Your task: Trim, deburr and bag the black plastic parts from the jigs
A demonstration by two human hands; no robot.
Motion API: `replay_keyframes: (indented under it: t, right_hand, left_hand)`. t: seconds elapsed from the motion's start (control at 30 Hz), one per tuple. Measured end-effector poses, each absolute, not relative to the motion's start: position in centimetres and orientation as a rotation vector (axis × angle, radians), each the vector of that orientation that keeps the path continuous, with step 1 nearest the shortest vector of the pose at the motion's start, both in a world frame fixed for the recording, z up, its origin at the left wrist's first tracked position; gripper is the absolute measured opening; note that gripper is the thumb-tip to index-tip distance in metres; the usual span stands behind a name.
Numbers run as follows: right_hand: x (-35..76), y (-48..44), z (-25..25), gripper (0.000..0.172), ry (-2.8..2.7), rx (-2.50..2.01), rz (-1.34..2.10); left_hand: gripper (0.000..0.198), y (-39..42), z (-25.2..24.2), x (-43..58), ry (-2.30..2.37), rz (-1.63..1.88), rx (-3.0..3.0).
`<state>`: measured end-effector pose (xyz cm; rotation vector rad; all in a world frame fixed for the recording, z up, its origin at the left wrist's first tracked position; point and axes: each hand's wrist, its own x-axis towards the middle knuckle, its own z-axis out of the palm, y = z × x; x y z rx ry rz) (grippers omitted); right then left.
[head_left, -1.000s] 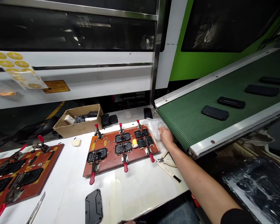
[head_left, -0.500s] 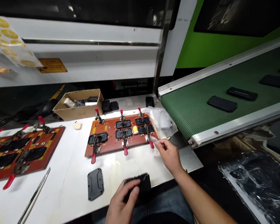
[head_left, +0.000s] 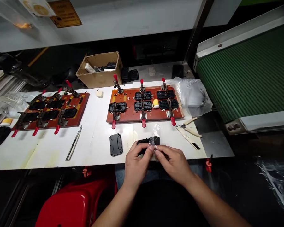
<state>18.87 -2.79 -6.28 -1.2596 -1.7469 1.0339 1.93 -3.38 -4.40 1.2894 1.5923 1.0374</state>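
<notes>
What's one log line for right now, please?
left hand: holds black part | right hand: pinches clear plastic | on table: dark panel, knife

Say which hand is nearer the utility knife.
Left. The left hand is right of the utility knife, past the flat black cover; the right hand is farther right, beyond the left hand.

Glossy clear plastic film [head_left: 156, 130], dark plastic piece [head_left: 144, 140], ribbed belt [head_left: 251, 72], glossy red stool [head_left: 63, 205]

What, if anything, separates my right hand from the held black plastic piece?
Crumpled clear plastic film by your right hand partly covers the black plastic piece from this view; whether the hand touches that piece is hidden.
</notes>
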Motion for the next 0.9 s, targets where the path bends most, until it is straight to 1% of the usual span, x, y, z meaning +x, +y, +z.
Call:
replay_keyframes:
  t: [0.13,0.23,0.3,0.37,0.47,0.53,0.63,0.77,0.83,0.9]
  right_hand:
    - [19.2,-2.9,-6.4,0.028,-1.768,-1.325,0.939]
    - [19.6,-2.7,-6.0,0.015,-1.799,-1.263,0.868]
    - [19.7,-2.5,-5.9,0.012,-1.716,-1.301,0.959]
    - [19.6,-2.5,-5.9,0.012,-1.509,-1.395,1.146]
    - [19.3,-2.7,-6.3,0.018,-1.165,-1.452,1.411]
    - [19.0,-2.9,-6.5,0.022,-1.085,-1.463,1.459]
    - [18.7,-3.0,-6.6,0.023,-1.184,-1.469,1.386]
    - [18.9,-2.7,-6.7,0.021,-1.333,-1.400,1.371]
    - [19.7,-2.8,-6.7,0.020,-1.434,-1.405,1.234]
    - [20.5,-3.3,-6.7,0.017,-1.564,-1.421,0.960]
  left_hand:
    - [0.016,-3.3,-4.5,1.7,1.607,0.966,1.337]
    - [0.015,-3.0,-4.4,1.4,1.594,0.873,1.399]
    - [0.013,-2.7,-4.1,1.4,1.553,0.809,1.453]
    - [0.009,-2.4,-3.8,1.3,1.529,0.769,1.494]
    - [0.007,-2.3,-3.5,1.4,1.560,0.734,1.512]
    - [0.007,-2.5,-3.4,1.4,1.587,0.714,1.523]
    - [0.009,-2.7,-3.6,1.3,1.584,0.691,1.480]
    - [0.020,-2.3,-4.4,0.9,1.457,0.690,1.341]
    - [0.019,-2.2,-4.4,0.8,1.489,0.724,1.380]
    - [0.016,-2.5,-4.0,0.9,1.619,0.761,1.465]
